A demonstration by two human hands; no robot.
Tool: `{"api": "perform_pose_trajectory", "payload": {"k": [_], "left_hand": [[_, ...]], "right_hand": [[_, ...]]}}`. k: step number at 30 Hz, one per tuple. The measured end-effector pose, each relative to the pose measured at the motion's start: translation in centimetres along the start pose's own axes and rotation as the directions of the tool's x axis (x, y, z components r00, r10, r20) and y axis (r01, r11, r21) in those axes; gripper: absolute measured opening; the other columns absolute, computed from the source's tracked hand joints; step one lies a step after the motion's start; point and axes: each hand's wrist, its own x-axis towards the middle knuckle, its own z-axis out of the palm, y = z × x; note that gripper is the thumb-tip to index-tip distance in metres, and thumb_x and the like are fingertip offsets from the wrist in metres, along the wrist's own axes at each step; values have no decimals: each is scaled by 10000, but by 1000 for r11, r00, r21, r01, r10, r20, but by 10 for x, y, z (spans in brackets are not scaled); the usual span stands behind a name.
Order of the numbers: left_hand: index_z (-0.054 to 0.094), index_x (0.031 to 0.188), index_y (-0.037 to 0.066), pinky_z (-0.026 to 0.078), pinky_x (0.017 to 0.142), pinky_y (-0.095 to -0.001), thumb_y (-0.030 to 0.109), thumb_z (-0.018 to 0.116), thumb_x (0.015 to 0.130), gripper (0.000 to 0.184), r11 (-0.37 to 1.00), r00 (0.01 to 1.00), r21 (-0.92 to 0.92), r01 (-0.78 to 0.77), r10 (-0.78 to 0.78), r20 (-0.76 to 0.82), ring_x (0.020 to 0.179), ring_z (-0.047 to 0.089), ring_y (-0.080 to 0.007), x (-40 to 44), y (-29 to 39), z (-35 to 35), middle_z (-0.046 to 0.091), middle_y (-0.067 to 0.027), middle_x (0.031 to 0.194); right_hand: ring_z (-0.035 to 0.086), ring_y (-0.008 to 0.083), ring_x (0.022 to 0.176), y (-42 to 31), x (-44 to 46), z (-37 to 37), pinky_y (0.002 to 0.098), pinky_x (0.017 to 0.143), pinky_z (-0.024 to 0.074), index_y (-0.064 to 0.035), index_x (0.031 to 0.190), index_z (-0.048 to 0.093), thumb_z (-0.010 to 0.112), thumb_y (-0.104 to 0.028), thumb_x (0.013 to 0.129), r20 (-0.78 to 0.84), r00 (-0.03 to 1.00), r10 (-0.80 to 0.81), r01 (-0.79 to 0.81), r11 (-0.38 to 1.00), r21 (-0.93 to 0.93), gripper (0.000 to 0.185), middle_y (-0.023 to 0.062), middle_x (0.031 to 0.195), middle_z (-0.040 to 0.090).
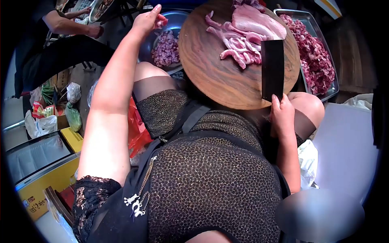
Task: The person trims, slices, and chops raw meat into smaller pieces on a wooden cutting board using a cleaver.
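Note:
My right hand (283,112) is wrapped round the handle of a cleaver (272,69), its broad dark blade lying over the right part of a round wooden chopping board (219,83). Raw meat (247,34), partly cut into strips with a larger pale slab behind, lies on the board's far half. Away to the left, my left hand (146,23) is raised with its thumb up and its fingers curled on a small piece of meat (161,22). Below and beside that hand is a metal bowl (178,20) with chopped meat (165,49) in it.
At the right, a metal tray (333,88) holds a heap of chopped meat (312,56). Another person's arm (71,25) reaches to a bowl (99,10) at upper left. A yellow box (48,178), plastic bags (40,123) and a red bag (137,129) are at the left.

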Motion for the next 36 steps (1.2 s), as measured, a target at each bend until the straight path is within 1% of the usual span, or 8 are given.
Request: {"api": "perform_pose_trajectory", "payload": {"k": [4,10,14,17,19,23,25,36], "left_hand": [[729,1027,31,531,607,-274,386,661,918,377,941,962,282,-190,236,-138,711,671,-121,10,-8,12,720,-45,832],[753,1000,88,543,814,-362,421,715,838,373,829,919,446,-339,191,344,881,703,-267,-49,16,157,729,-133,956],[752,898,65,546,781,-357,371,727,799,322,525,776,586,-617,530,342,815,703,-265,-69,-3,202,724,-160,891],[711,857,28,525,604,-293,226,690,810,204,973,800,195,-126,-17,600,619,638,-146,-98,21,180,693,-63,736],[657,899,35,474,546,-218,148,674,828,135,982,697,132,137,-190,692,617,588,-63,-110,22,162,669,-6,764],[653,948,44,504,585,-262,194,744,796,232,846,745,527,-78,-301,595,663,630,-102,-120,-11,150,687,-35,782],[647,957,22,518,634,-315,245,801,764,332,686,772,588,-429,-61,633,726,664,-179,-126,1,141,704,-91,833],[720,825,28,504,846,-449,387,652,820,366,553,821,629,-545,505,268,898,649,-352,-74,27,260,683,-172,858]], "right_hand": [[565,216,460,-1,0,-3,353,469,464,15,1037,596,554,-207,981,-2,1000,-29,29,997,-67,232,133,609,589],[584,264,515,4,-1,0,393,531,474,18,1048,596,559,-220,979,-89,967,-239,215,952,-218,250,178,680,615],[630,398,725,1,-2,-2,444,678,499,23,1059,603,548,-225,969,-79,985,-150,132,971,-200,270,250,820,653],[626,453,872,1,-2,-3,470,767,498,25,1057,608,539,-231,964,-83,987,-138,118,970,-212,282,274,896,659],[624,452,880,2,-2,-3,474,771,498,29,1051,606,536,-225,963,-79,983,-165,144,965,-221,278,276,907,658],[621,454,896,6,3,-4,476,780,498,30,1044,606,531,-224,963,-42,990,-137,129,980,-150,277,277,918,658],[621,454,895,10,5,-3,479,779,497,33,1032,604,531,-224,963,-17,997,-80,78,992,-100,276,277,915,658],[620,459,876,3,0,-2,488,774,497,33,1020,604,540,-234,961,-67,989,-131,119,980,-162,281,272,894,659]]}}
